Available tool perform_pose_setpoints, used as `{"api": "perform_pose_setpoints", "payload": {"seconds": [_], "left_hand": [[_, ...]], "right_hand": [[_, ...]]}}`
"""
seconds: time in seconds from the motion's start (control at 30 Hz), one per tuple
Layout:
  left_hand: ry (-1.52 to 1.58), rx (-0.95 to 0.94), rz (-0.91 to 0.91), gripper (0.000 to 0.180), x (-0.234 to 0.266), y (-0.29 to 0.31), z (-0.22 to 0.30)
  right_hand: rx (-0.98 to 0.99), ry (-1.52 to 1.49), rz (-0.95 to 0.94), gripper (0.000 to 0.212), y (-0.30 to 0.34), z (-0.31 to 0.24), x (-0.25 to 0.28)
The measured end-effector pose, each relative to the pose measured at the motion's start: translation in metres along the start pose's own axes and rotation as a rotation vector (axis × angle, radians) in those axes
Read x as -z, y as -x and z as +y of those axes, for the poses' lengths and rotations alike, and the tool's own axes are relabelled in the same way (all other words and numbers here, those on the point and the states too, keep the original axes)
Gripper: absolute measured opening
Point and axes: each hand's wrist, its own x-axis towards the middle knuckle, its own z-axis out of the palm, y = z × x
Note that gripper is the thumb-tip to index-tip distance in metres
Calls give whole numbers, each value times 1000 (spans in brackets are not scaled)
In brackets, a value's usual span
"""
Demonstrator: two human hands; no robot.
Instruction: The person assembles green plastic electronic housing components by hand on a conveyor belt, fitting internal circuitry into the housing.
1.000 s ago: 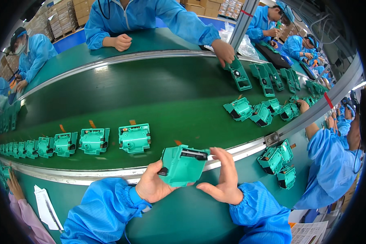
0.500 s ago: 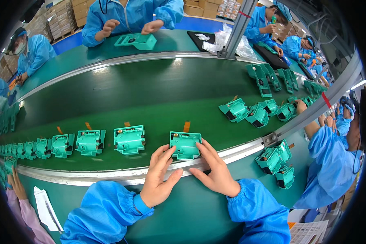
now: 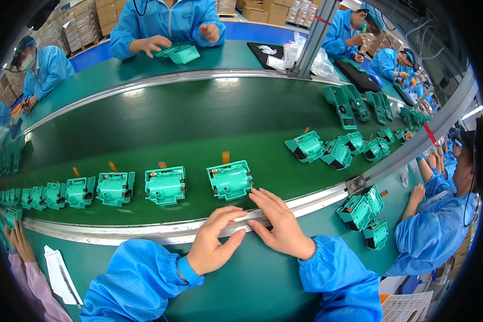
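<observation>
A green plastic housing (image 3: 230,180) with an orange ribbon cable standing up from its far edge lies on the green conveyor belt, just beyond my hands. My left hand (image 3: 216,241) rests over the metal rail, fingers stretched, thumb apart, holding nothing. Fingertips of my right hand (image 3: 280,225) are close to the housing's near right corner; whether they touch it I cannot tell. That hand is empty too, its fingers extended. To the left another green housing (image 3: 165,185) sits on the belt, in a row with several more alike.
The metal rail (image 3: 161,232) borders the belt. Several housings (image 3: 337,152) lie on the belt at right, and a few more (image 3: 361,210) on my table side. A metal post (image 3: 408,153) rises there. Papers (image 3: 62,276) lie at left. Co-workers sit around the line.
Both hands have let go of the housing and drawn back slightly. It has shifted left and turned a little; the row has moved left too. The person opposite has moved their hands.
</observation>
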Motion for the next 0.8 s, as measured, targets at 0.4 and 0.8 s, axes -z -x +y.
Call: {"api": "perform_pose_setpoints", "payload": {"seconds": [0.4,0.8], "left_hand": [[46,94,64,60,-2,1,3],[88,106,16,39,-2,3,1]], "right_hand": [[-4,243,278,45,-10,26,18],[-43,381,203,45,-9,51,34]]}}
